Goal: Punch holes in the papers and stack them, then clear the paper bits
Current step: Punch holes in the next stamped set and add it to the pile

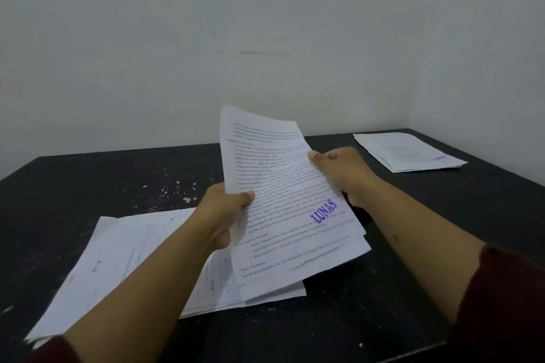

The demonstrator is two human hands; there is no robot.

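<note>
Papers everywhere on this black table. At its near-left corner lies a loose pile, holes showing along one edge; just beyond it, paper bits speckle the top. Left hand pinches the raised sheaf at its left edge, thumb on top. Right hand grips the opposite edge, fingers curled behind. The sheaf's long axis runs away from the person, tilted up. Far-right corner: another stack. I'd guess the left pile is nearer. No punch visible.

Black table — worn, pale-flecked top — against a plain off-white wall, corner at right.
</note>
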